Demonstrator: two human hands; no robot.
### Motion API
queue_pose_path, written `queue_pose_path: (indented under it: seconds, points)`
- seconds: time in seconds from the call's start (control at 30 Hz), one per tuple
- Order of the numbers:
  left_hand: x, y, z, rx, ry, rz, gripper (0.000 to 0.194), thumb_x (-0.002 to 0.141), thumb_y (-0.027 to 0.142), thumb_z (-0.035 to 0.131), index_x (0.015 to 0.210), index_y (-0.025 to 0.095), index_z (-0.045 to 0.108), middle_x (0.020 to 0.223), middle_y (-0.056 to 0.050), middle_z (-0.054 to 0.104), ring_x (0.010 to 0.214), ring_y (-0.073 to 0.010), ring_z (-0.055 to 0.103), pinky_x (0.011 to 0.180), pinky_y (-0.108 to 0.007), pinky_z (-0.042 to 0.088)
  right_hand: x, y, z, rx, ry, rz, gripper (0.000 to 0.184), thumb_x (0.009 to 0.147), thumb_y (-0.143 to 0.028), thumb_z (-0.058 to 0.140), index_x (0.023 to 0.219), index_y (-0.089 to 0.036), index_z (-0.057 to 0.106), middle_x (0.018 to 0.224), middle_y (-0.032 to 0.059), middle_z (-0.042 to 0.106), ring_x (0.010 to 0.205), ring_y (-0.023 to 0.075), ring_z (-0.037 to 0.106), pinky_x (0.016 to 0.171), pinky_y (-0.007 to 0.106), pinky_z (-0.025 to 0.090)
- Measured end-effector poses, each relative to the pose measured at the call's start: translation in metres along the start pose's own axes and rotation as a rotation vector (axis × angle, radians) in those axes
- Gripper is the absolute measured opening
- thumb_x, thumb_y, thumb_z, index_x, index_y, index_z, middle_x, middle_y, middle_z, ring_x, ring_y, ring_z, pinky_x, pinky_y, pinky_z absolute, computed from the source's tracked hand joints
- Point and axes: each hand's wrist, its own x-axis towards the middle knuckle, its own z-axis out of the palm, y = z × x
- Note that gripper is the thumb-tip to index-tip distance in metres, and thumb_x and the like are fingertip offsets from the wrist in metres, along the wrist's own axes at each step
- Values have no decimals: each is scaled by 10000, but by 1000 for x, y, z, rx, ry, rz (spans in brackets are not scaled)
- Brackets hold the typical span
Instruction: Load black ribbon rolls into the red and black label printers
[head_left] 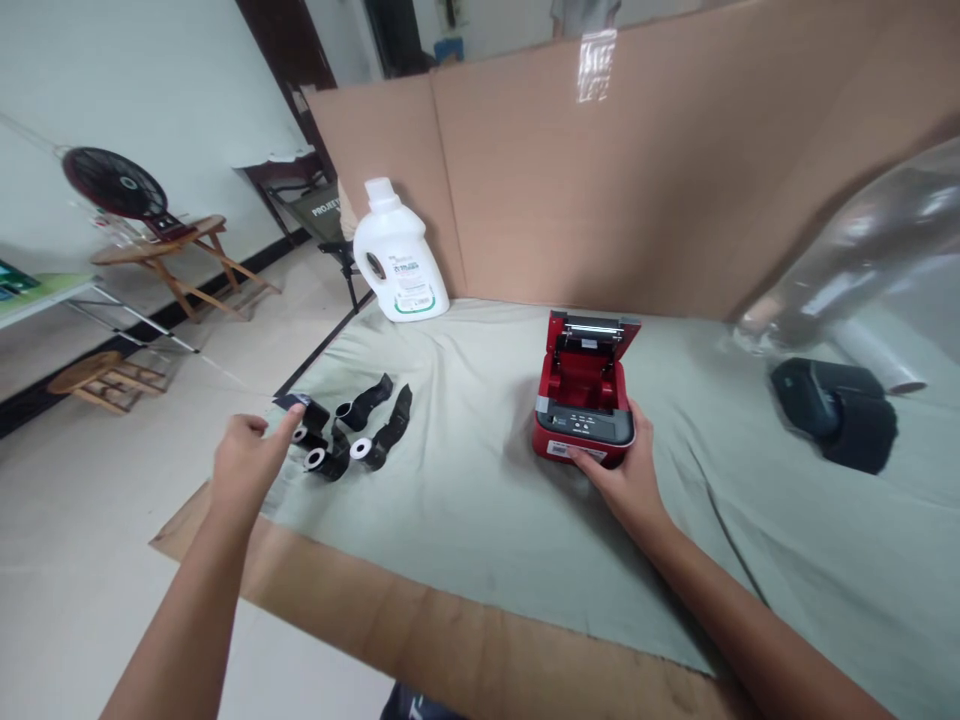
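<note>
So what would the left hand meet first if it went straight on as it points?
Left hand: likely the small black roll right at its extended digit. Depth is unclear; they may already be touching.

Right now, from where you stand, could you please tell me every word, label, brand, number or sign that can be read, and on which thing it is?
"PROJE", on the dark chair; its last letters are unclear.
White bottle: label print too small to read.
Red device: sticker and panel marks too small.
Dark cloth at the bottom edge: white mark, cut off, unreadable.
</note>
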Motion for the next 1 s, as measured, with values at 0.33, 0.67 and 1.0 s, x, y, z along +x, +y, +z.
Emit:
queue_pose_path:
  seconds: [0.33,0.67,1.0]
  points:
    - [-71,54,12,-6,-109,503,302,805,541,661,802,239,640,947,-81,647,960,-298,626,622,-315,410,0,-4,0,11,-5,9,972,719,-456,847,1521,-273,331,1439,134,414,1337,354,476,1130,601,413]
    - [-62,180,8,-1208,-538,191,424,830,615,664,930,204,643,725,1,581,524,-124,512,426,-220,368,16,-33,-18,-151,80,-160,927,761,-468,780,1522,-226,310,1504,182,362,1390,377,426,1110,605,418]
    - [-80,295,-5,-1014,-878,519,410,845,548,706,1127,251,708,1049,-58,717,859,-210,660,625,-263,461,85,-155,-44,-79,-219,-199,154,939,-319,603,1034,-229,687,953,30,718,917,215,690,789,352,565]
